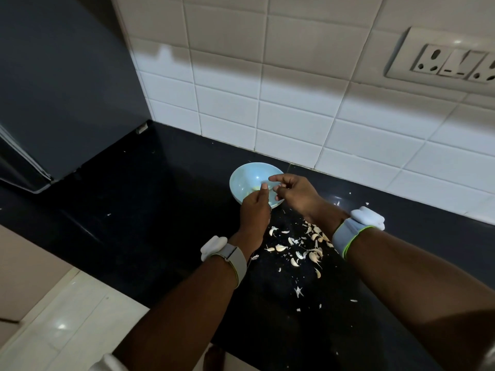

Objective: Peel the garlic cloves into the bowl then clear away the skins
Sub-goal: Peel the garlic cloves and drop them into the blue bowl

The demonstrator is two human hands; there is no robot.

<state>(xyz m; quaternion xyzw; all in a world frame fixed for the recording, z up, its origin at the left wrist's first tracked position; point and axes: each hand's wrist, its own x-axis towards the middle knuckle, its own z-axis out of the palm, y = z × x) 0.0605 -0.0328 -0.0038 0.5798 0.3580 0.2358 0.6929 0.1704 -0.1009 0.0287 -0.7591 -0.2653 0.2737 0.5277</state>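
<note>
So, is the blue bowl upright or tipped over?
Upright. The blue bowl stands on the black counter with its opening facing up, and pale pieces lie inside. Both hands are above its near rim.

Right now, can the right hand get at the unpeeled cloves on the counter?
Probably yes: the cloves lie in the open on the counter just below the right hand, nothing covering them, though its fingers seem busy over the bowl.

Dark countertop (150, 210) open left of bowl (242, 180), garlic cloves (297, 246) strewn right (skins too), tiled wall (294, 116) close behind
</note>
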